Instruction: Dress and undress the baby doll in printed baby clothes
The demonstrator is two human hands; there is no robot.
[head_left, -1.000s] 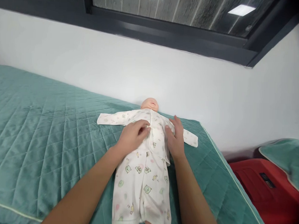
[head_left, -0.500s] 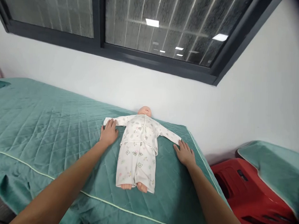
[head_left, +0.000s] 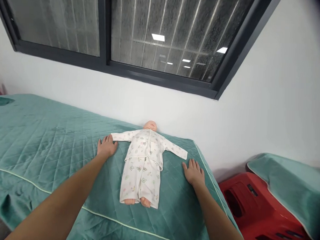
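Note:
A baby doll [head_left: 150, 125] lies on its back on the green quilted bed cover [head_left: 70, 141], head toward the wall. It wears a white printed long-sleeved top [head_left: 144, 144] and matching trousers [head_left: 139, 178], with its toes showing at the hems. Both sleeves are spread out sideways. My left hand [head_left: 107, 146] rests flat and open on the cover, its fingertips by the end of the sleeve on the left. Just beyond the other cuff, my right hand [head_left: 194, 171] lies open on the cover, apart from the sleeve.
Behind the bed rises a white wall [head_left: 176, 115] with a dark-framed window [head_left: 161, 76]. A red plastic chair [head_left: 267, 211] stands to the right, partly draped with green cloth [head_left: 289, 184]. A pale piping line [head_left: 119, 223] runs along the bed's near edge.
Both hands have come off the sleeve ends and shifted slightly outward onto the cover. The doll keeps its pose. The camera view has tilted up a little.

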